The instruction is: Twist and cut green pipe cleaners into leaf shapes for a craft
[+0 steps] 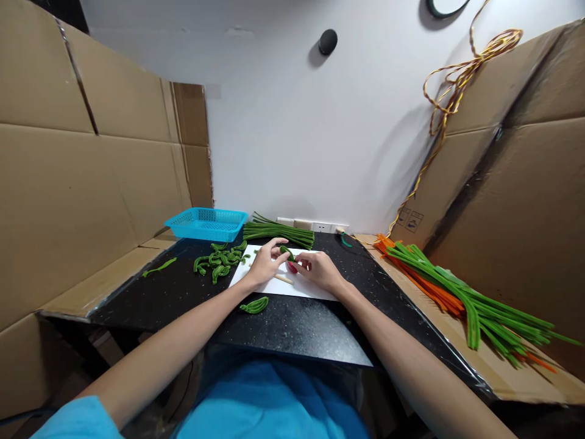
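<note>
Over a white sheet point(315, 290), my left hand point(267, 263) pinches a small dark green pipe cleaner piece point(286, 250) bent into a curve. My right hand point(319, 269) has its fingers closed at the near right end of the same piece. A small red item point(291, 267) shows just below, partly hidden by my right fingertips; its kind I cannot make out. A thin pale stick point(284, 279) lies on the sheet between my hands. Closer to me, a leaf-shaped green pipe cleaner piece point(255, 305) rests on the black tabletop point(292, 329).
Left of the sheet is a pile of bent green pipe cleaners point(220, 261), with a blue plastic basket point(208, 235) behind. A bundle of straight dark green pipe cleaners point(278, 231) lies at the back. Light green point(484, 299) and orange bundles point(439, 294) lie right, beside cardboard walls point(525, 195).
</note>
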The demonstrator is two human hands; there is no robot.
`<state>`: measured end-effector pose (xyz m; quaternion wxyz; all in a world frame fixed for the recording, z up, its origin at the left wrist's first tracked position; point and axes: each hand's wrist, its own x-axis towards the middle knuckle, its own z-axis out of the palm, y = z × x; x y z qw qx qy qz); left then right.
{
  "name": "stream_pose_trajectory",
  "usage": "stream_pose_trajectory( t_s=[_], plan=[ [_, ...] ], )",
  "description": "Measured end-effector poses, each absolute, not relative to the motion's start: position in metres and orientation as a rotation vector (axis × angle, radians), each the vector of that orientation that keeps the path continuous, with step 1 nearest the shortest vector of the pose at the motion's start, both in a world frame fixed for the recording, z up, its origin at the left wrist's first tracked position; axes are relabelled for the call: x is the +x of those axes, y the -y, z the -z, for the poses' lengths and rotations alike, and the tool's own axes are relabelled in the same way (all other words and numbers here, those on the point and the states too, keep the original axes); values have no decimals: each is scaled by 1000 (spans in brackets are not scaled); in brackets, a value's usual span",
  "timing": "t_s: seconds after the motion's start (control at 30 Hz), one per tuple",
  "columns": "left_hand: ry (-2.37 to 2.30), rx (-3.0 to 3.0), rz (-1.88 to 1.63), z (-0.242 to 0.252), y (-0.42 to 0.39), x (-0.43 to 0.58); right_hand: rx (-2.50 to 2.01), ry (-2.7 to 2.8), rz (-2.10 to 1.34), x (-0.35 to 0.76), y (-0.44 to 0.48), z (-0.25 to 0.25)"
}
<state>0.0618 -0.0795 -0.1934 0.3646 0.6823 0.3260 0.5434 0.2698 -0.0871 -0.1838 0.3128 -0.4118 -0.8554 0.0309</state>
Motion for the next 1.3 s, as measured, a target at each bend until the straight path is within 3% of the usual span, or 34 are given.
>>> stream_pose_trajectory(
  t_s=[0.3,1.3],
  plan=[
    [-865,1677,-1315,199,70,57,-1103,2256,-106,270,87,182],
    [-1055,2250,-1363,194,75,49,-1282,2100,-52,278,83,177]
  ],
)
